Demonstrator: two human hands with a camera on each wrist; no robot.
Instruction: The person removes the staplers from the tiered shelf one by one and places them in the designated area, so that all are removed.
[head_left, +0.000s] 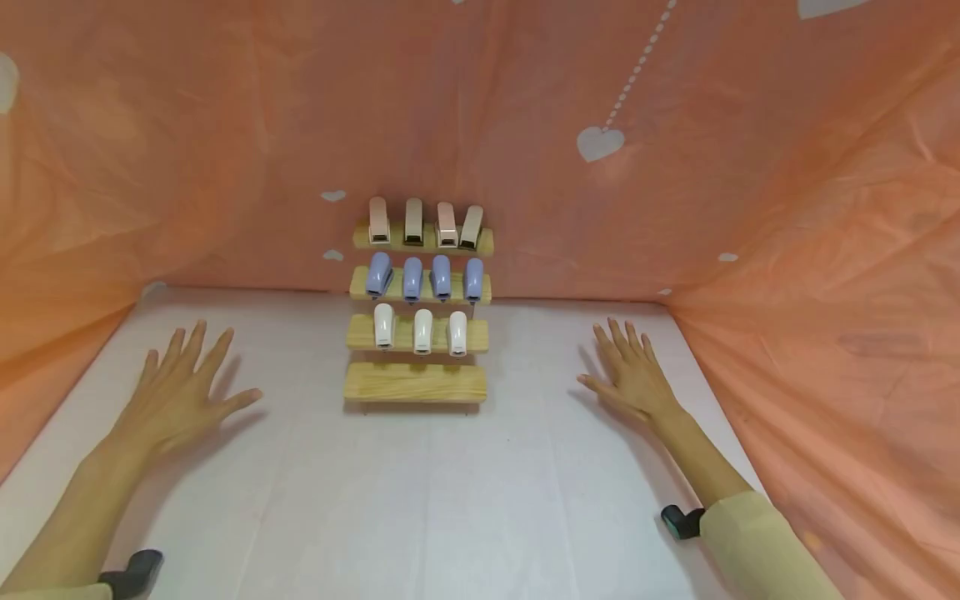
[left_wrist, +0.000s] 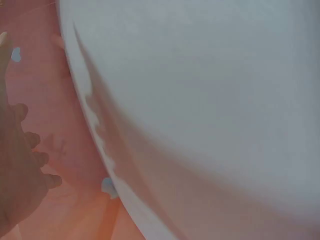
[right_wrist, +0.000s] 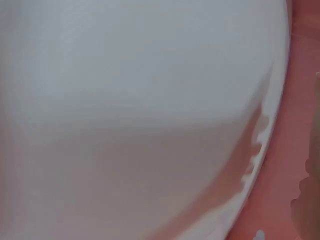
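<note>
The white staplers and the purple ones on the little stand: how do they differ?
The white staplers number three; the purple staplers number four. The white ones sit on the third tier from the top, the purple ones on the tier just above. All have rounded tops and rest on pale wood.
</note>
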